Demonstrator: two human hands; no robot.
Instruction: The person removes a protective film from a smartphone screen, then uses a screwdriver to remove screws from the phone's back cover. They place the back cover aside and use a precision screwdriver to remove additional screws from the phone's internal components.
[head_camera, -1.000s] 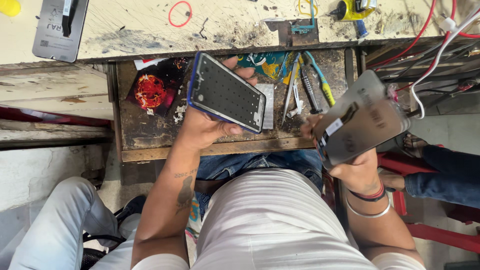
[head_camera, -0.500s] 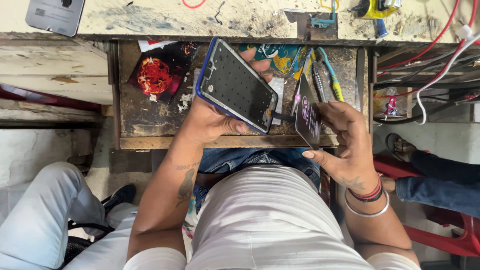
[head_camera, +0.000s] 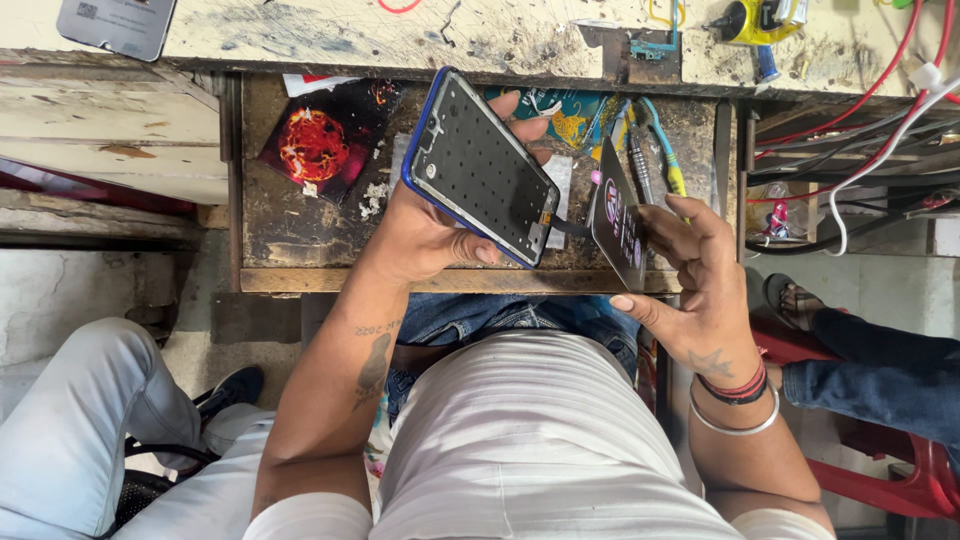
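The left hand (head_camera: 425, 235) holds a phone body (head_camera: 480, 168) with a blue rim, tipped up over the open drawer (head_camera: 300, 250). Its fingers wrap tight around the lower edge. The right hand (head_camera: 700, 275) holds a thin dark screen panel (head_camera: 617, 215) just to the right of the phone body, standing almost on its edge. The right fingers pinch the panel along its right side. A short flat cable (head_camera: 568, 228) seems to join the two parts — so the phone looks open, with the screen lifted off like a door.

I think the step in hand is the opening or closing of the phone. The next move calls for slow, soft hands, because the little cable could tear if the parts pull apart.

Behind the phone body, in the drawer, lie a red and black card (head_camera: 320, 140) to the left and small tools (head_camera: 650, 160) to the right. Above the phone body is the bench (head_camera: 400, 35), scratched and dirty. Red and white wires (head_camera: 880, 110) hang far to the right. Another person's leg (head_camera: 60, 430) sits low on the left — well away from the phone body.
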